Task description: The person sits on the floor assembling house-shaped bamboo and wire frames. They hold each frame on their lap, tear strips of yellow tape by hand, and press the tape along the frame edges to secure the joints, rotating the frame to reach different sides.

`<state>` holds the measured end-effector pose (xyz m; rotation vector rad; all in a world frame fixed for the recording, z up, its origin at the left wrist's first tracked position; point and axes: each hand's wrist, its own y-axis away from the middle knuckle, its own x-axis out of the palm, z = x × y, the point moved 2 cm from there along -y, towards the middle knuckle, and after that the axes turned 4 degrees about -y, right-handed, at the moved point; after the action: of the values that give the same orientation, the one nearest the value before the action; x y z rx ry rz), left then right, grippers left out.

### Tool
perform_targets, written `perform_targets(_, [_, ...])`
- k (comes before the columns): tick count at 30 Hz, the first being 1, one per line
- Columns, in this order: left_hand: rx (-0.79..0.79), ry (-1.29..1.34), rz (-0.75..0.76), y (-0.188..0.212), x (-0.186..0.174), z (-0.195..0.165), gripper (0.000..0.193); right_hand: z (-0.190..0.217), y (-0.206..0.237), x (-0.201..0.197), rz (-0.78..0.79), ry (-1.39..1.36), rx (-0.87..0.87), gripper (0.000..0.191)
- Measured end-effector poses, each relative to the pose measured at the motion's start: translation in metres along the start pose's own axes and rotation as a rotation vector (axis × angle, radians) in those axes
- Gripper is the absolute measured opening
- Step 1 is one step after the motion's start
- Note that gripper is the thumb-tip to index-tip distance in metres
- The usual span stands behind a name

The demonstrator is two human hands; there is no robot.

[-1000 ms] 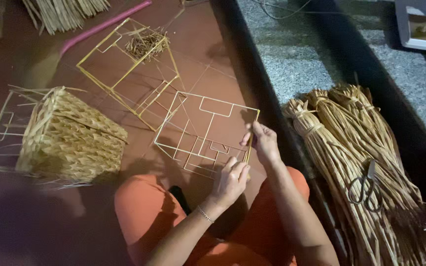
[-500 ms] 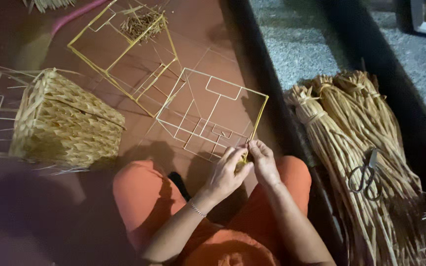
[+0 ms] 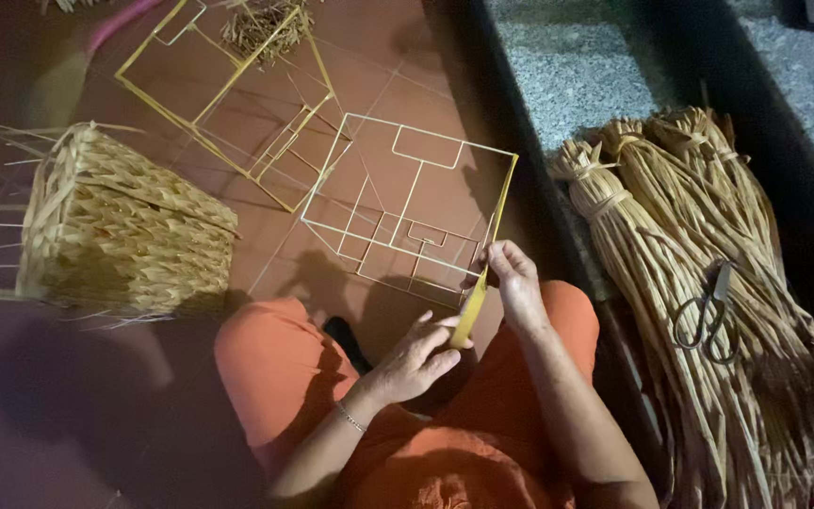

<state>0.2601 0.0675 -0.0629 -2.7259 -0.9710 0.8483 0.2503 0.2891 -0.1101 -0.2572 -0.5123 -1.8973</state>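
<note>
I am viewing a thin, pale-coated wire frame (image 3: 407,203), smooth and faintly glossy, with a flat, matt yellow straw strip (image 3: 480,283) lying against it. I am also seeing a basket (image 3: 124,226) of rough, dry plaited straw, fibrous matt bundles of dried grass (image 3: 708,283), dull dark metal scissors (image 3: 706,316), and a smooth reddish tiled floor (image 3: 266,226).

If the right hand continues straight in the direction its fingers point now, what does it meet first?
Probably the white wire box frame on the floor: the right hand points up-left at its near corner, already close. Depth is unclear.
</note>
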Motion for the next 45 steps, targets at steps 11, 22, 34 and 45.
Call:
perform_targets(11, [0.269,-0.549,-0.082,-0.038,-0.049,-0.050,0.019,-0.005,-0.007,-0.012,0.041,0.019,-0.045,0.027])
perform_targets(22, [0.150,-0.338,-0.122,-0.079,-0.077,-0.050,0.018,0.009,0.005,-0.049,0.023,-0.022,-0.171,0.023])
perform_targets(34, [-0.368,0.046,0.037,-0.064,-0.111,0.011,0.013,-0.003,0.001,-0.075,-0.214,0.205,-0.436,0.012])
perform_targets(45, [-0.582,0.143,0.042,-0.015,-0.189,0.047,0.017,-0.004,0.004,-0.079,-0.276,0.227,-0.406,0.015])
